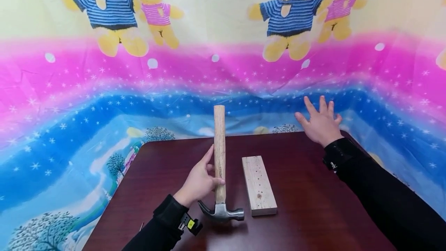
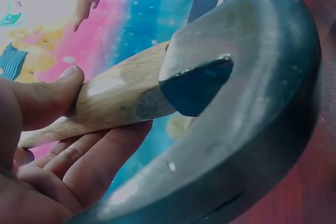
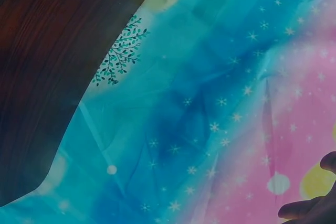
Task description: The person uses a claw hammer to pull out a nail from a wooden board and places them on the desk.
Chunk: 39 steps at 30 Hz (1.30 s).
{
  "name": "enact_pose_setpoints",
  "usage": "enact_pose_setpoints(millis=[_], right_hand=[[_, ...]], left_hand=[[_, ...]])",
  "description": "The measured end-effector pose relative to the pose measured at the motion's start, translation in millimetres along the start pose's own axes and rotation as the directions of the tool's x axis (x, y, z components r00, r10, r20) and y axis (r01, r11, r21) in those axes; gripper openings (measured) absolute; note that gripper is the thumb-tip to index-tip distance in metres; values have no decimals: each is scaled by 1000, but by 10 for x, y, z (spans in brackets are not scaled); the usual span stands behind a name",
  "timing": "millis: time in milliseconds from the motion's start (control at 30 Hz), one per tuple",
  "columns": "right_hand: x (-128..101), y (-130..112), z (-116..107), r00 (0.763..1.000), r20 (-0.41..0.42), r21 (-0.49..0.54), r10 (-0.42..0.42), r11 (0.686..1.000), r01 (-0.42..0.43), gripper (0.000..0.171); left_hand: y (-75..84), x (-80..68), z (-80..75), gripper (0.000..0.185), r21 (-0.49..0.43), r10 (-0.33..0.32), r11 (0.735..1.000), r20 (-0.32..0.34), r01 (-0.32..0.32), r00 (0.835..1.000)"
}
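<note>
A claw hammer (image 1: 219, 154) stands upright, head down and wooden handle pointing up, over the dark red table. My left hand (image 1: 199, 181) holds its handle low down, thumb on one side and fingers on the other. Close up in the left wrist view, the steel claw (image 2: 252, 108) covers much of the hand's surroundings, with the left hand (image 2: 47, 145) around the wooden handle (image 2: 115, 87). My right hand (image 1: 321, 124) is raised over the table's far right corner, fingers spread, holding nothing. Only some fingertips (image 3: 304, 208) of it show in the right wrist view.
A pale wooden block (image 1: 259, 187) with small dark holes lies on the table (image 1: 306, 189), right of the hammer. A thin small object (image 1: 141, 226) lies at the table's left edge. Patterned cloth (image 1: 216, 76) with bears hangs behind and around the table.
</note>
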State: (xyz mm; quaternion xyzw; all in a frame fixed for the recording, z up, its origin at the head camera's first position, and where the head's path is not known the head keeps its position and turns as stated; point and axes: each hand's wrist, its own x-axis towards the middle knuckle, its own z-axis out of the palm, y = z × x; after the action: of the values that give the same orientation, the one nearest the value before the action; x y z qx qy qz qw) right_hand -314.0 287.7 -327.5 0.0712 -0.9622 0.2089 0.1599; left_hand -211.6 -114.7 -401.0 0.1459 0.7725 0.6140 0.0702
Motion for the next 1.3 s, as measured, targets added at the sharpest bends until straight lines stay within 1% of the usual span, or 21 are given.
enact_pose_setpoints(millis=[133, 367, 567, 767, 867, 1000, 1100, 1300], right_hand=[[4, 24, 20, 1000, 4, -1, 3, 1000, -3, 80], [29, 64, 42, 1000, 10, -24, 10, 1000, -10, 81], [71, 99, 37, 999, 32, -42, 21, 999, -19, 82], [132, 130, 43, 998, 49, -76, 32, 997, -28, 84], [155, 133, 42, 998, 52, -88, 30, 996, -25, 84], [180, 135, 46, 998, 63, -104, 31, 994, -24, 84], [199, 147, 59, 997, 70, -110, 37, 993, -29, 86], [218, 151, 69, 997, 72, -101, 35, 994, -28, 86]], left_hand=[[-70, -19, -16, 114, 4, -36, 999, -19, 37, 999], [-225, -67, -13, 111, -28, -100, 995, -12, 100, 995], [-373, -119, -11, 111, -30, -139, 990, -27, 138, 990], [-504, -171, -35, 112, -120, -193, 974, -6, 190, 981], [-555, -175, -41, 113, -133, -208, 969, 2, 206, 978], [-607, -163, -44, 111, -128, -229, 965, 0, 227, 973], [-633, -146, -51, 105, -115, -256, 960, -4, 253, 967], [-633, -115, -92, 92, -32, -292, 956, 1, 292, 956]])
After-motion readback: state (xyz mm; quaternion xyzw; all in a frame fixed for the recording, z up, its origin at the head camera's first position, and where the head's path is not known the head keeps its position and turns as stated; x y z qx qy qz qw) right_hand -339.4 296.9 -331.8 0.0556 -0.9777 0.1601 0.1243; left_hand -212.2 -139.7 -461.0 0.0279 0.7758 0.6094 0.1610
